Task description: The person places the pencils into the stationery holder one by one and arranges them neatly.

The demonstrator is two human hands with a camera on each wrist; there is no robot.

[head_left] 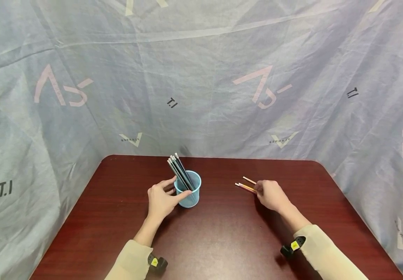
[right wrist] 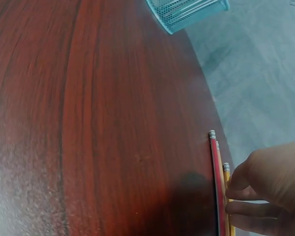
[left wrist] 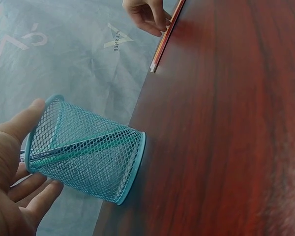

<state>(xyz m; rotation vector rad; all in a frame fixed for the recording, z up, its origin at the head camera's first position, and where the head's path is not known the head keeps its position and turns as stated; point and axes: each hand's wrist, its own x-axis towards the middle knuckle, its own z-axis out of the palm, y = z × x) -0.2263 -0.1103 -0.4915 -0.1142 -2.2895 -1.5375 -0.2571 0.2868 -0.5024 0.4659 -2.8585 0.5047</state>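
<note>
A light-blue mesh pencil cup (head_left: 189, 198) stands upright on the table, several dark pencils (head_left: 181, 173) with pale ends leaning in it. My left hand (head_left: 162, 201) holds the cup near its rim, as the thumb (left wrist: 27, 118) and fingers on opposite sides show in the left wrist view. Off to the right, several pencils lie close together, among them a red pencil (right wrist: 219, 182) and a yellow pencil (right wrist: 226, 172). My right hand (head_left: 272, 195) is over them, with curled fingers at the yellow pencil. Its fingers hide the pencils' far ends.
The dark reddish wooden table (head_left: 219, 237) has rounded back corners. Behind it and at both sides hangs a grey printed cloth (head_left: 201, 85). A small black device with a yellow label (head_left: 294, 245) is on the right wrist, and a similar device (head_left: 155, 262) on the left.
</note>
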